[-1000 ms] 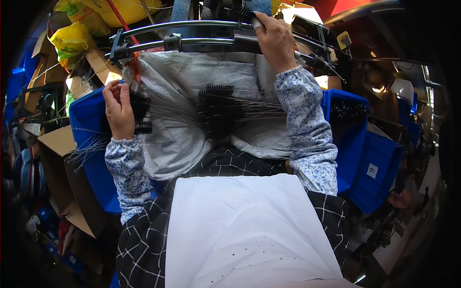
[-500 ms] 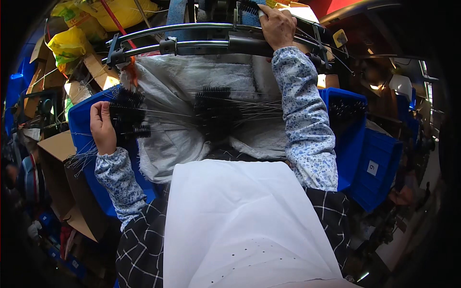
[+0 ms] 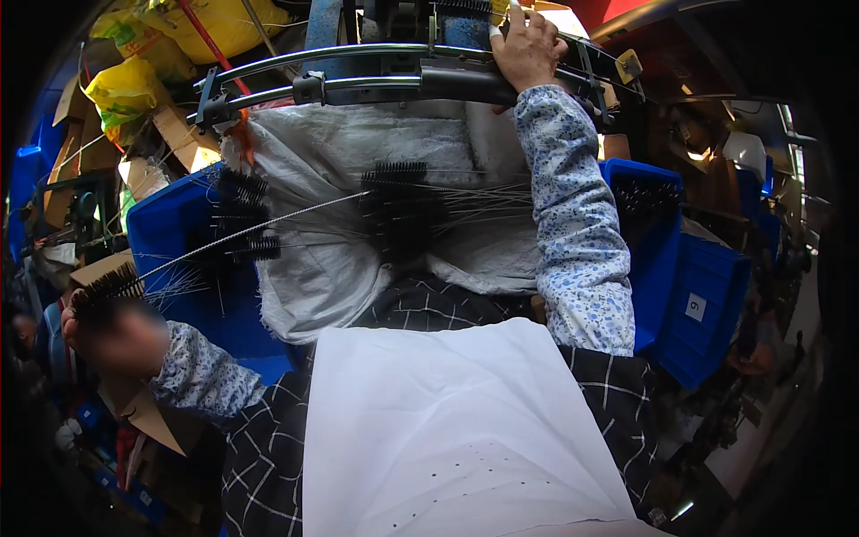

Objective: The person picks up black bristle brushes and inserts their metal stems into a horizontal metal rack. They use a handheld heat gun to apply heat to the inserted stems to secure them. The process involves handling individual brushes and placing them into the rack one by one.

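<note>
My left hand (image 3: 125, 338), partly blurred, is out at the far left, closed round the black bristle end of a tube brush (image 3: 109, 285). The brush's twisted wire stem runs back to a bundle of black tube brushes (image 3: 398, 206) on the white cloth (image 3: 309, 268) over my lap. At the top, my right hand (image 3: 528, 52) lies over the end of the machine's rail (image 3: 470, 80), fingers spread and pale covers on some fingertips. I see nothing held in it. Another black brush (image 3: 461, 7) shows beside that hand. More brushes (image 3: 242, 206) lie over the left blue bin.
On my left stands a blue bin (image 3: 165, 210) beside an open cardboard box (image 3: 148, 416). To the right, one blue bin (image 3: 658, 259) holds dark brushes, with another blue bin (image 3: 702, 309) next to it. Yellow bags (image 3: 125, 89) and a red rod (image 3: 210, 40) are at the upper left.
My left hand has swung outward and toward me, pulling a tube brush leftward from the lap bundle. My right hand has shifted slightly right, its fingers now spread.
</note>
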`<action>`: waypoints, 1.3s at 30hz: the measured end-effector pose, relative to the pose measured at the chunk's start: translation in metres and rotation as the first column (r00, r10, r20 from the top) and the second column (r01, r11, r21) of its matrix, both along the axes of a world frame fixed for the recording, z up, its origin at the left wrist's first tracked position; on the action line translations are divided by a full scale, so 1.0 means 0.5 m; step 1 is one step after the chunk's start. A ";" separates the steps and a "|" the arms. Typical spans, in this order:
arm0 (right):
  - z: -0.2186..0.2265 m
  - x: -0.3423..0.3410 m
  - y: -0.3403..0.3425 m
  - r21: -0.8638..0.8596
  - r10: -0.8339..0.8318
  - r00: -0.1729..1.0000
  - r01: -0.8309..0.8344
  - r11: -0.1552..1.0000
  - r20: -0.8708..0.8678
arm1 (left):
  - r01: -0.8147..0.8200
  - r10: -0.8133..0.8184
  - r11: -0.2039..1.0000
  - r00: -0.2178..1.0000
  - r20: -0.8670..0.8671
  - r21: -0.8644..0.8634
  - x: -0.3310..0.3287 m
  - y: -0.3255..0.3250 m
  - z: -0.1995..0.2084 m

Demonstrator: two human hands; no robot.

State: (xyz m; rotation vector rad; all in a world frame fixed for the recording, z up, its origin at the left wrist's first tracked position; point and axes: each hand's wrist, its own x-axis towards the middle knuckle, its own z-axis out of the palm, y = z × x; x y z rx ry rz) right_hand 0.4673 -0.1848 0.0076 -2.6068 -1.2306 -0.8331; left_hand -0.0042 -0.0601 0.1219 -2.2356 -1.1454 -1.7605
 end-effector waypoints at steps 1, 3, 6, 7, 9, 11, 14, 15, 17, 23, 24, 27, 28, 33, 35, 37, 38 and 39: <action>-0.007 0.006 -0.016 -0.026 -0.048 0.997 0.049 0.998 0.062 | -0.229 0.294 0.951 0.881 -0.370 0.209 0.003 -0.005 -0.001; -0.025 0.025 -0.022 0.027 0.024 0.986 -0.020 0.999 -0.168 | 0.357 -0.204 0.903 0.845 0.494 -0.238 -0.008 0.008 -0.038; -0.049 0.037 -0.015 0.146 0.117 0.932 -0.070 0.987 -0.344 | 0.567 -0.163 0.785 0.579 0.799 -0.250 0.010 0.008 -0.046; -0.045 0.028 -0.006 0.192 0.150 0.915 -0.081 0.978 -0.375 | 0.468 -0.140 0.836 0.686 0.714 -0.287 0.024 0.004 -0.045; -0.023 -0.003 0.006 0.115 0.051 0.917 -0.006 0.993 -0.394 | 0.413 -0.112 0.856 0.737 0.667 -0.311 0.047 -0.005 -0.040; -0.002 -0.027 0.027 0.076 -0.001 0.870 0.044 0.996 -0.494 | 0.506 -0.136 0.814 0.642 0.754 -0.284 0.043 -0.008 -0.030; 0.002 -0.044 0.036 0.149 0.065 0.916 -0.006 0.989 -0.396 | 0.587 -0.173 0.772 0.563 0.808 -0.244 0.027 -0.005 -0.021; 0.010 -0.052 0.040 0.123 0.038 0.913 0.014 0.992 -0.406 | 0.561 -0.171 0.785 0.604 0.779 -0.262 0.020 -0.003 -0.022; -0.004 -0.052 0.046 0.155 0.062 0.921 -0.002 0.988 -0.385 | 0.527 -0.163 0.807 0.633 0.757 -0.267 0.015 -0.003 -0.025; 0.007 -0.090 0.080 0.125 0.037 0.902 0.019 0.992 -0.430 | 0.387 -0.186 0.883 0.808 0.558 -0.266 0.004 -0.011 -0.030; 0.010 -0.098 0.086 0.120 0.034 0.904 0.019 0.993 -0.427 | 0.401 -0.187 0.881 0.783 0.593 -0.250 0.012 -0.010 -0.034; 0.006 -0.120 0.110 0.118 0.031 0.914 0.018 0.993 -0.405 | 0.388 -0.185 0.880 0.812 0.554 -0.274 0.024 -0.010 -0.038; 0.001 -0.125 0.120 0.120 0.031 0.915 0.019 0.993 -0.402 | 0.374 -0.184 0.879 0.837 0.515 -0.294 0.030 -0.011 -0.036; -0.001 -0.128 0.118 0.115 0.070 0.916 -0.027 0.993 -0.394 | 0.591 -0.250 0.773 0.619 0.745 -0.232 0.054 -0.019 -0.036; -0.004 -0.111 0.102 0.141 0.080 0.904 -0.022 0.990 -0.420 | 0.562 -0.292 0.797 0.678 0.675 -0.220 0.050 -0.014 -0.043; -0.007 -0.084 0.075 0.155 0.086 0.903 -0.022 0.988 -0.421 | 0.357 -0.233 0.913 0.854 0.466 -0.197 0.048 -0.009 -0.060; -0.012 -0.065 0.061 0.159 0.094 0.905 -0.029 0.987 -0.415 | 0.314 -0.201 0.931 0.867 0.456 -0.187 0.046 -0.009 -0.064; -0.014 -0.048 0.048 0.166 0.105 0.905 -0.039 0.985 -0.413 | 0.267 -0.166 0.948 0.882 0.442 -0.176 0.044 -0.011 -0.064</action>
